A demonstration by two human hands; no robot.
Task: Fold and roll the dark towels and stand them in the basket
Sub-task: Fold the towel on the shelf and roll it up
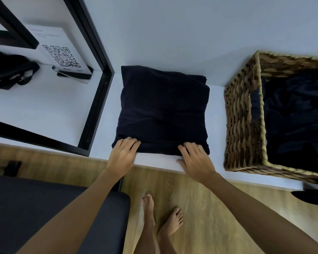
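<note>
A dark navy towel [162, 110] lies folded into a thick square on the white shelf [154, 163]. Its near edge is turned up into a low roll. My left hand [124, 153] grips the left end of that rolled edge, fingers curled over it. My right hand [195, 159] grips the right end the same way, its thumb on the shelf. To the right stands a woven wicker basket [240, 125] with more dark towel cloth [297, 114] loose inside it.
A black-framed mirror [97, 99] leans at the left, reflecting a QR-code sign [61, 55] and a black bag [9, 70]. Below the shelf are a wooden floor, my bare feet [162, 215] and a dark cushioned seat [44, 213] at lower left.
</note>
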